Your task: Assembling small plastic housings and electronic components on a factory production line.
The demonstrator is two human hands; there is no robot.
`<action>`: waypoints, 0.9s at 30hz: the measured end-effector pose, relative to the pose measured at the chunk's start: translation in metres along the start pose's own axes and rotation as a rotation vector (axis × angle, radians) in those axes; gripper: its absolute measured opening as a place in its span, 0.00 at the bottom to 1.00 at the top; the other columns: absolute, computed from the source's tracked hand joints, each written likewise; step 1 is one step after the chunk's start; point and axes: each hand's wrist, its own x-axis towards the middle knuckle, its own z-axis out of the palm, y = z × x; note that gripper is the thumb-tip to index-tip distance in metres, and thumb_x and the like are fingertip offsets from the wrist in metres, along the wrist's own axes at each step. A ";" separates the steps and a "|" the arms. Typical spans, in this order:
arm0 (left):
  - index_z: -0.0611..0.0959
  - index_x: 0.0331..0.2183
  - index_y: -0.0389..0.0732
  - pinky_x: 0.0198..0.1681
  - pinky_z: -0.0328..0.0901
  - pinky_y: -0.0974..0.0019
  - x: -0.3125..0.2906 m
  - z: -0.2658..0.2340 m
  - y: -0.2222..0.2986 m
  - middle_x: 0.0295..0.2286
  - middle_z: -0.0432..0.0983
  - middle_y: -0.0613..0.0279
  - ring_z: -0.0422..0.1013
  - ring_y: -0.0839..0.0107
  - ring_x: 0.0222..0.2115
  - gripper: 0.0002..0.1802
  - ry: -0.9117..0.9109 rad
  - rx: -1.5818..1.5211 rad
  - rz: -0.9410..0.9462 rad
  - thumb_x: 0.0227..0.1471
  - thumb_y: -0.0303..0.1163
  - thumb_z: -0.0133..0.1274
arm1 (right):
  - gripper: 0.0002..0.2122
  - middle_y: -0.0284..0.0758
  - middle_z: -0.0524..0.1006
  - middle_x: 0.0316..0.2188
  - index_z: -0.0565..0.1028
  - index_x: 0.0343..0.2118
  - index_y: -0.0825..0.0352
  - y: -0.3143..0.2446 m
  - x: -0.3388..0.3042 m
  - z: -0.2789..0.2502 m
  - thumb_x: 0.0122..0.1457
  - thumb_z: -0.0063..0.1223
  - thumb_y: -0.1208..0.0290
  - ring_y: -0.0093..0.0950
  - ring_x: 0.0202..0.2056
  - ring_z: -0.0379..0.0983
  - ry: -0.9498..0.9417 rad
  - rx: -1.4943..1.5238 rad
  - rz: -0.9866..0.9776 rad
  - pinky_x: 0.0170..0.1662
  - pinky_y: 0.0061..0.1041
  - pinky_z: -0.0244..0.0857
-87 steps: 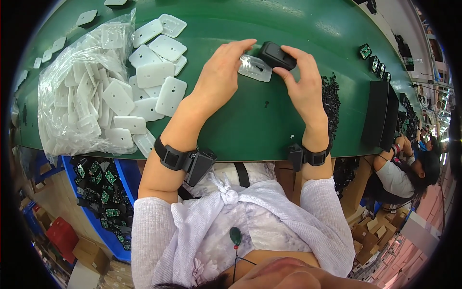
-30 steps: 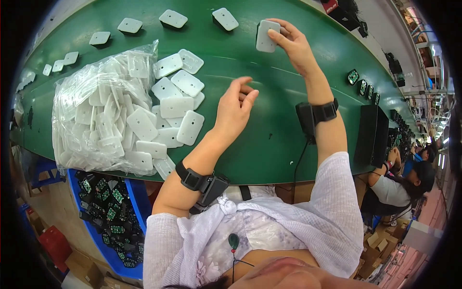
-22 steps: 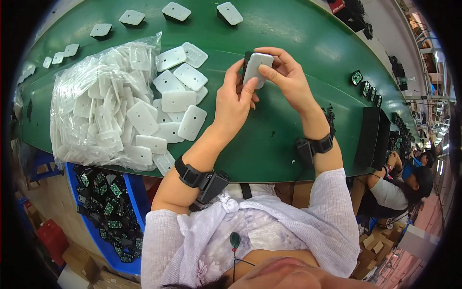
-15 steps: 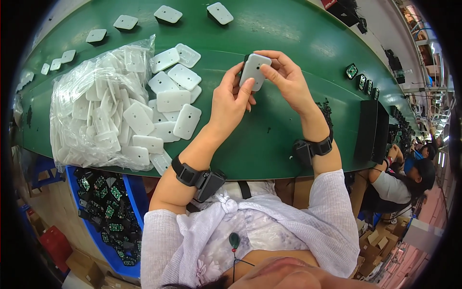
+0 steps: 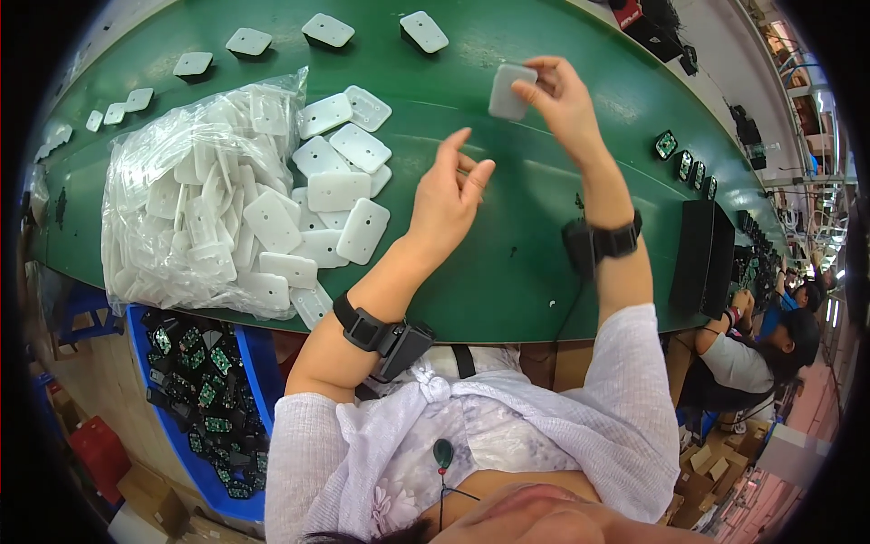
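Note:
My right hand (image 5: 565, 109) is raised over the far middle of the green table, its thumb and fingers pinching a white-faced rectangular case (image 5: 507, 98) with rounded corners, slightly blurred. My left hand (image 5: 441, 201) hovers nearer and to the left, apart from the case; its fingers are loosely spread with nothing in them. Left of that hand lie several loose white plastic covers (image 5: 363, 230), some with small holes. Beside them a clear plastic bag (image 5: 154, 195) bulges with more such covers. Along the far edge stand white-topped black cases (image 5: 424, 32) in a row.
A blue bin (image 5: 258, 372) of black parts with green circuit boards sits below the table's near left edge. A black box (image 5: 696, 258) stands at the right, with small circuit-board units (image 5: 666, 143) beyond it. A co-worker (image 5: 748, 354) sits at far right.
My right hand has carried the case away from me and to the right. My left hand has let go of it and opened.

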 end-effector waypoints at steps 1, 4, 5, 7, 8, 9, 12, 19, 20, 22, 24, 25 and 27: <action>0.65 0.53 0.33 0.25 0.66 0.68 0.000 0.001 -0.001 0.25 0.74 0.59 0.71 0.72 0.20 0.26 -0.052 0.098 -0.008 0.57 0.36 0.51 | 0.15 0.34 0.77 0.37 0.73 0.45 0.67 0.009 0.020 -0.012 0.55 0.59 0.71 0.22 0.38 0.72 -0.011 -0.191 -0.007 0.44 0.21 0.66; 0.69 0.50 0.35 0.28 0.67 0.62 -0.002 0.004 -0.007 0.25 0.75 0.56 0.72 0.63 0.23 0.24 -0.100 0.179 0.003 0.56 0.37 0.53 | 0.15 0.32 0.77 0.36 0.75 0.45 0.66 0.030 0.068 -0.033 0.55 0.59 0.69 0.21 0.37 0.72 -0.111 -0.427 0.021 0.42 0.21 0.66; 0.71 0.49 0.37 0.29 0.67 0.61 -0.003 0.004 -0.008 0.25 0.75 0.55 0.73 0.61 0.23 0.22 -0.141 0.218 0.013 0.55 0.37 0.53 | 0.15 0.31 0.77 0.36 0.76 0.45 0.65 0.037 0.080 -0.036 0.55 0.59 0.68 0.20 0.37 0.72 -0.204 -0.468 0.060 0.41 0.21 0.67; 0.75 0.44 0.38 0.30 0.67 0.59 -0.004 0.004 -0.006 0.27 0.76 0.54 0.73 0.56 0.25 0.18 -0.114 0.247 0.019 0.54 0.37 0.54 | 0.15 0.29 0.77 0.36 0.77 0.46 0.64 0.047 0.096 -0.041 0.57 0.57 0.65 0.19 0.36 0.71 -0.273 -0.468 0.086 0.41 0.20 0.66; 0.77 0.42 0.39 0.31 0.68 0.58 -0.007 0.004 -0.006 0.27 0.77 0.55 0.73 0.55 0.27 0.16 -0.126 0.312 0.098 0.54 0.38 0.54 | 0.16 0.29 0.77 0.36 0.76 0.47 0.64 0.050 0.103 -0.042 0.57 0.56 0.63 0.19 0.36 0.71 -0.307 -0.475 0.143 0.41 0.20 0.65; 0.78 0.40 0.39 0.32 0.68 0.57 -0.009 0.004 -0.005 0.28 0.77 0.55 0.74 0.54 0.28 0.15 -0.141 0.377 0.175 0.54 0.38 0.53 | 0.16 0.29 0.77 0.35 0.76 0.47 0.63 0.051 0.108 -0.044 0.58 0.56 0.62 0.18 0.36 0.71 -0.341 -0.483 0.200 0.42 0.20 0.65; 0.81 0.35 0.43 0.32 0.68 0.62 -0.009 0.013 -0.014 0.27 0.76 0.56 0.73 0.61 0.29 0.12 -0.191 0.484 0.353 0.53 0.40 0.53 | 0.20 0.32 0.78 0.37 0.76 0.48 0.63 0.056 0.113 -0.068 0.54 0.60 0.60 0.21 0.36 0.72 -0.268 -0.521 0.184 0.40 0.22 0.66; 0.79 0.25 0.44 0.29 0.67 0.60 -0.014 0.018 -0.028 0.23 0.72 0.62 0.71 0.61 0.26 0.11 -0.330 0.799 0.566 0.51 0.41 0.54 | 0.14 0.35 0.77 0.40 0.76 0.44 0.64 -0.046 0.019 0.080 0.53 0.54 0.76 0.31 0.40 0.73 -0.452 -0.682 -0.773 0.43 0.27 0.66; 0.79 0.28 0.44 0.34 0.66 0.60 -0.018 0.012 -0.026 0.29 0.72 0.62 0.70 0.63 0.31 0.10 -0.418 0.840 0.512 0.51 0.40 0.53 | 0.15 0.35 0.77 0.41 0.76 0.43 0.63 -0.049 0.001 0.108 0.50 0.55 0.78 0.35 0.41 0.72 -0.644 -0.618 -0.925 0.44 0.30 0.66; 0.79 0.39 0.44 0.48 0.61 0.60 -0.035 0.046 -0.100 0.43 0.70 0.57 0.66 0.66 0.47 0.13 -0.032 -0.178 0.347 0.54 0.39 0.50 | 0.16 0.32 0.75 0.44 0.75 0.43 0.62 -0.073 -0.052 0.159 0.48 0.55 0.77 0.34 0.47 0.71 -1.009 -0.448 -0.935 0.47 0.34 0.66; 0.78 0.43 0.44 0.53 0.58 0.60 -0.046 0.049 -0.104 0.48 0.68 0.55 0.63 0.65 0.52 0.15 -0.025 -0.745 0.059 0.55 0.39 0.48 | 0.19 0.32 0.70 0.52 0.73 0.46 0.60 -0.079 -0.067 0.180 0.47 0.51 0.75 0.33 0.55 0.64 -1.293 -0.510 -1.035 0.58 0.35 0.59; 0.77 0.44 0.44 0.53 0.58 0.60 -0.046 0.045 -0.097 0.48 0.68 0.55 0.63 0.65 0.52 0.16 -0.068 -0.668 0.059 0.56 0.39 0.48 | 0.19 0.32 0.70 0.52 0.73 0.46 0.60 -0.075 -0.070 0.189 0.47 0.51 0.75 0.33 0.55 0.64 -1.290 -0.516 -1.040 0.58 0.35 0.59; 0.76 0.45 0.44 0.54 0.57 0.61 -0.043 0.041 -0.080 0.49 0.68 0.55 0.62 0.65 0.53 0.17 -0.166 -0.517 0.060 0.57 0.39 0.46 | 0.20 0.31 0.69 0.54 0.73 0.47 0.57 -0.050 -0.073 0.200 0.48 0.50 0.76 0.33 0.57 0.61 -1.292 -0.487 -1.115 0.62 0.35 0.54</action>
